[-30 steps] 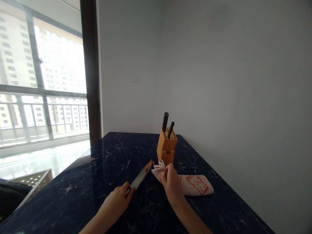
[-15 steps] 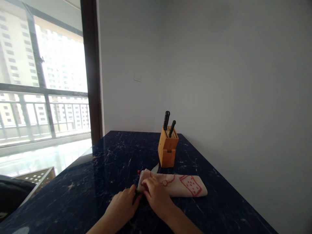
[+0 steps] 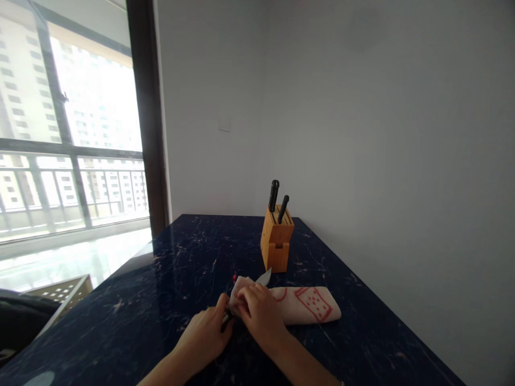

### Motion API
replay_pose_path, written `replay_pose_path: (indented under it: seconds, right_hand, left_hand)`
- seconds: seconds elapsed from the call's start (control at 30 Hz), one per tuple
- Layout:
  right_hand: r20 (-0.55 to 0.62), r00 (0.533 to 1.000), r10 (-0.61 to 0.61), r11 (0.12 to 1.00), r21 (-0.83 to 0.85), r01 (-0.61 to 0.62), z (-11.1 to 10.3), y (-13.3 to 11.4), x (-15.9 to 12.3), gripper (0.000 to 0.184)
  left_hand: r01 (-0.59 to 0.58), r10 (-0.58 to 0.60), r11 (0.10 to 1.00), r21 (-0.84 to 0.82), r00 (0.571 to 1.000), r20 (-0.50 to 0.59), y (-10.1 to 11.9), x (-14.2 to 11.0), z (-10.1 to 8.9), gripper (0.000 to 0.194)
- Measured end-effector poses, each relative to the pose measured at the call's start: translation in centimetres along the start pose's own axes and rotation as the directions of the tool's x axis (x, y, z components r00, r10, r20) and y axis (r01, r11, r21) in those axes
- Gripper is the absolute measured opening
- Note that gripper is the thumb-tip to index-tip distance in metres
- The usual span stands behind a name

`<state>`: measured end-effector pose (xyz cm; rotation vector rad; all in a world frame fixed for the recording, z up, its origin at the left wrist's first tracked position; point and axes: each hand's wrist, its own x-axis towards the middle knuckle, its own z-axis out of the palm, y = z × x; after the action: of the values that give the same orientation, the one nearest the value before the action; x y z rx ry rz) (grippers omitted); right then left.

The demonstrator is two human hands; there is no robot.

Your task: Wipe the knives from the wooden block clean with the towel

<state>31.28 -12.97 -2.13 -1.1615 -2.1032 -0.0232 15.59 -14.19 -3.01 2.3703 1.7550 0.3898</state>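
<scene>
My left hand (image 3: 203,335) is clamped around the handle of the kitchen knife (image 3: 264,277). My right hand (image 3: 257,313) pinches the red-patterned white towel (image 3: 306,305) over the blade, whose tip pokes out just past my fingers.

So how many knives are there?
3. One knife is in the left hand, its blade wrapped in the towel under the right hand. A taller knife and a shorter knife stand in the block, which may hide more.

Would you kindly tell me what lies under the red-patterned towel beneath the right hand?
A kitchen knife: its blade tip shows beyond the towel, its dark handle by the left hand. Its middle is hidden beneath the right hand.
</scene>
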Motion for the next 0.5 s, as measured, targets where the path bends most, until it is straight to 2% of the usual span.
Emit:
replay_pose_path:
  seconds: [0.1,0.3,0.5]
  right_hand:
    - [-0.018,0.998,0.066,0.997,-0.029,-0.067,-0.17,0.09,0.14,0.013]
    - [0.019,0.997,-0.081,0.995,0.058,0.079,0.06,-0.13,-0.34,0.02]
    - [0.046,0.996,-0.078,0.995,0.067,0.074,-0.39,-0.4,-0.36,0.019]
  left_hand:
    - [-0.019,0.019,0.998,-0.064,1.0,0.005,0.14,0.08,-0.23,0.017]
    - [-0.015,0.016,0.996,-0.084,1.0,0.007,0.33,0.07,-0.58,0.026]
    - [-0.039,0.04,0.996,-0.086,0.999,0.017,0.11,0.24,-0.68,0.021]
